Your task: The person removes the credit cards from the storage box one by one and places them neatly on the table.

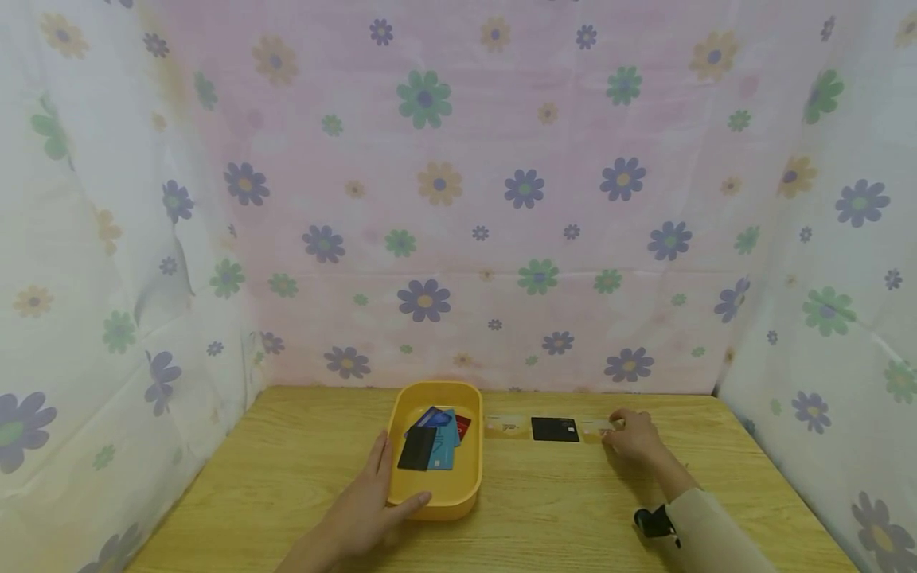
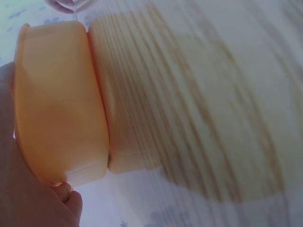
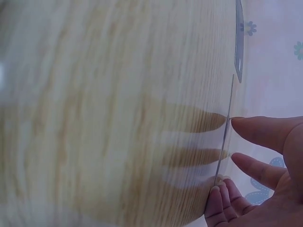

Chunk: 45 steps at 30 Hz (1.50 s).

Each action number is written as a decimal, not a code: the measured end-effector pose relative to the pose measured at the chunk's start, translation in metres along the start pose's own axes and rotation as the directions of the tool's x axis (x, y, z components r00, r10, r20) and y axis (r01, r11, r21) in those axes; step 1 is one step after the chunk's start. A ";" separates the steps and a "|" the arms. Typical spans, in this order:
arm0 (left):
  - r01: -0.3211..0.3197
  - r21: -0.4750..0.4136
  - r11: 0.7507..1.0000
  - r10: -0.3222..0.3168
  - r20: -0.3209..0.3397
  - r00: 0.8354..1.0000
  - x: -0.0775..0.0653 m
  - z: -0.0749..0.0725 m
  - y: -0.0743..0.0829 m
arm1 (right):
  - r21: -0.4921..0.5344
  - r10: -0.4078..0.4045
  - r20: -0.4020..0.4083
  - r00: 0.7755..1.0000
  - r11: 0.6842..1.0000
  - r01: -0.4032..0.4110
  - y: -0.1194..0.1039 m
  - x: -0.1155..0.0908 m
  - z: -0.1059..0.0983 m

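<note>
My left hand (image 1: pixel 358 501) holds the near left corner of a yellow plastic bin (image 1: pixel 469 469), fingers along its side and thumb over the near rim. In the left wrist view the bin's outer wall (image 2: pixel 59 104) stands against this hand. Inside lie several cards: a black card (image 1: pixel 417 448), a light blue card (image 1: pixel 446 454), a dark blue card (image 1: pixel 439 417) and a red card (image 1: pixel 462 428). At the right end of a row of cards, the fingertips of my right hand (image 1: pixel 634 434) touch a pale gold card (image 1: pixel 595 430) lying flat on the table.
A black card (image 1: pixel 555 429) and another pale gold card (image 1: pixel 507 426) lie left of the touched one, in line beside the bin. The wood-grain table (image 1: pixel 544 509) ends at a flowered cloth backdrop (image 1: pixel 494 239). A small black device (image 1: pixel 653 522) sits at my right wrist.
</note>
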<state>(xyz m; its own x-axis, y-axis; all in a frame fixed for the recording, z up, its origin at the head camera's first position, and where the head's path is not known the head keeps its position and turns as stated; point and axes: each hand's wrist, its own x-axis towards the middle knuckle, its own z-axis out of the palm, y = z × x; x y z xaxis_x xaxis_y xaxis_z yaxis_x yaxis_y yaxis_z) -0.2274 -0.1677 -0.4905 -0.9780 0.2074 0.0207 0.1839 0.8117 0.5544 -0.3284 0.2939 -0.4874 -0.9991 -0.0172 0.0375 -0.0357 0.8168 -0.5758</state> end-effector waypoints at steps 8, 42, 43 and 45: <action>0.021 -0.006 1.000 -0.021 0.011 1.000 0.000 -0.001 0.001 | -0.002 -0.020 0.021 1.000 1.000 0.020 -0.001 -0.001 -0.002; 0.015 0.004 1.000 -0.015 -0.006 1.000 0.000 0.003 -0.002 | 0.042 -0.010 0.049 0.999 0.999 0.008 -0.006 -0.011 -0.011; 0.016 0.003 1.000 -0.016 -0.007 1.000 0.001 0.003 -0.003 | 0.051 -0.013 0.051 0.999 0.999 0.010 -0.008 -0.012 -0.012; 0.014 0.004 1.000 -0.014 -0.008 1.000 0.001 0.002 -0.003 | 0.072 -0.019 0.054 0.998 0.997 0.015 -0.012 -0.014 -0.014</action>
<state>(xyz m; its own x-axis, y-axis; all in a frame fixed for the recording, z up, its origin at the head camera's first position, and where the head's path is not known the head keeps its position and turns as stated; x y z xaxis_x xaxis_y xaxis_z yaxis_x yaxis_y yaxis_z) -0.2283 -0.1685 -0.4941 -0.9813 0.1915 0.0199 0.1705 0.8167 0.5513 -0.3135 0.2925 -0.4702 -0.9980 -0.0636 0.0047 -0.0522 0.7729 -0.6324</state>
